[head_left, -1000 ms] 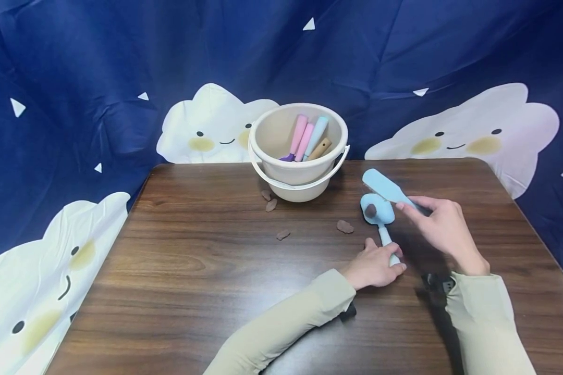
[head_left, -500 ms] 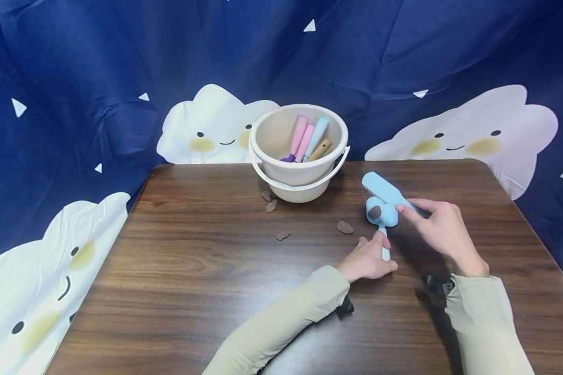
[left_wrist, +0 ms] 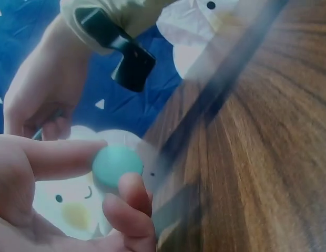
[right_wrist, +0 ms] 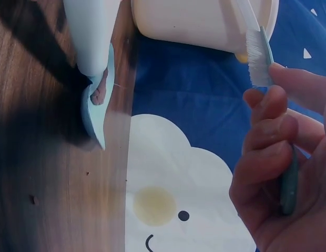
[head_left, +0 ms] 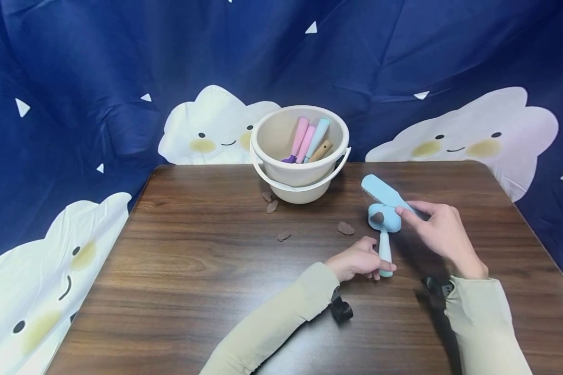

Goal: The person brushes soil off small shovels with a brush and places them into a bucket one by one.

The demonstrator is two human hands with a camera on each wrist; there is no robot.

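Note:
My left hand (head_left: 355, 258) grips the pale handle of a light blue toy shovel (head_left: 392, 222) near its end. In the left wrist view, the handle's round turquoise end (left_wrist: 118, 166) sits between thumb and fingers. A brown lump (head_left: 378, 217) lies in the shovel's scoop, low over the table. My right hand (head_left: 443, 229) holds a light blue brush (head_left: 377, 188) by its handle, and its head overlaps the scoop's far edge in the head view. White bristles (right_wrist: 258, 60) show in the right wrist view, beyond the curled fingers.
A cream bucket (head_left: 297, 179) stands at the table's back, with pink, blue and wooden handles sticking up inside. One brown lump (head_left: 345, 228) lies left of the shovel, another (head_left: 283, 236) farther left. Two more lie by the bucket's base. A blue cloud-patterned curtain (head_left: 356, 62) hangs behind.
My left hand has moved left and slid toward the end of the shovel's handle. The scoop has shifted slightly right and nearer, with the lump in it. My right hand and brush have barely moved.

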